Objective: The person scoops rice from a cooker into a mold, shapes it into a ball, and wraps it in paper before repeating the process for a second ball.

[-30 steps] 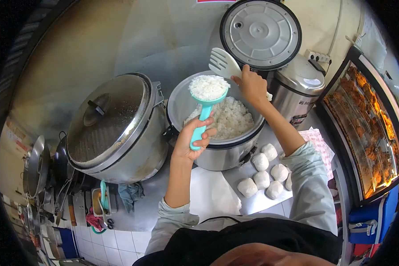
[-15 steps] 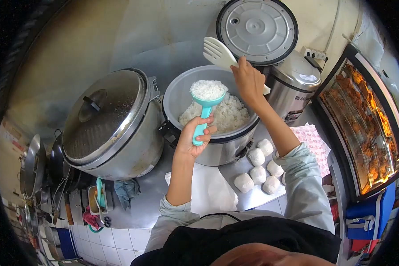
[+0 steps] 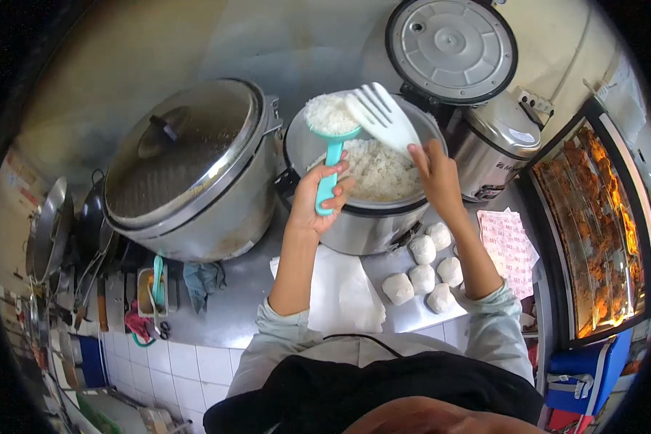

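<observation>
My left hand (image 3: 320,189) is closed around the handle of a turquoise scoop (image 3: 334,160), held up over the near left rim of the rice cooker (image 3: 392,226). Cooked rice (image 3: 328,114) is heaped in the scoop's bowl. In my right hand (image 3: 438,179) is a white slotted rice paddle (image 3: 389,124); its slotted end is at the right side of the heap. More loose rice (image 3: 380,172) lies inside the cooker below. The cooker's round metal lid (image 3: 452,45) stands raised behind it.
White paper-wrapped bundles (image 3: 398,288) and white paper sheets (image 3: 343,293) lie on the metal counter (image 3: 224,318). A large lidded pot (image 3: 195,173) stands left, a smaller cooker (image 3: 495,145) right. Pink printed papers (image 3: 505,249) lie near a lit food display case (image 3: 593,224).
The paddle has swung down and its slotted end has come to the scooped rice. My left hand has raised the scoop slightly. The view has shifted a little.
</observation>
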